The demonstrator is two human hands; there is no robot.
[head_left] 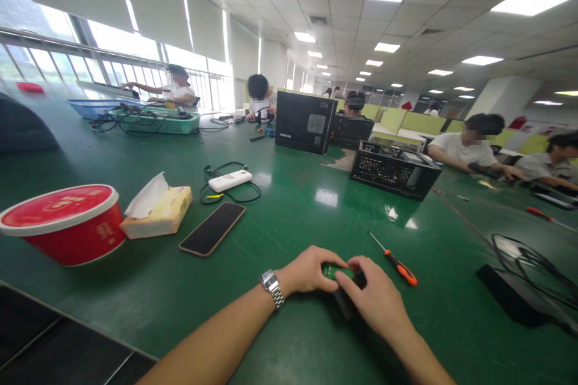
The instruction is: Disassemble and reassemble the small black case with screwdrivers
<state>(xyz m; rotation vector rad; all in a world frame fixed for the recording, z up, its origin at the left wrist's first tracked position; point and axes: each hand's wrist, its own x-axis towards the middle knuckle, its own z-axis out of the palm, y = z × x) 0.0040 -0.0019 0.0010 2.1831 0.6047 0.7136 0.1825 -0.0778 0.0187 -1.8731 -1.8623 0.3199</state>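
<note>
At the near side of the green counter (289, 216), the left hand (307, 271) and the right hand (378, 293) grasp together a small green circuit board (332, 271) with a black piece (345, 305). An orange screwdriver (400, 267) lies to their right, a phone (213, 230) to their left, and farther away stands a black computer case (298, 123)

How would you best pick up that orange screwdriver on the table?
Probably by the thick orange-and-black handle, coming down from above on the near side with the right hand. It lies flat on the table, handle end toward the person, thin metal shaft pointing away, so the wide part looks easiest to wrap.
</note>
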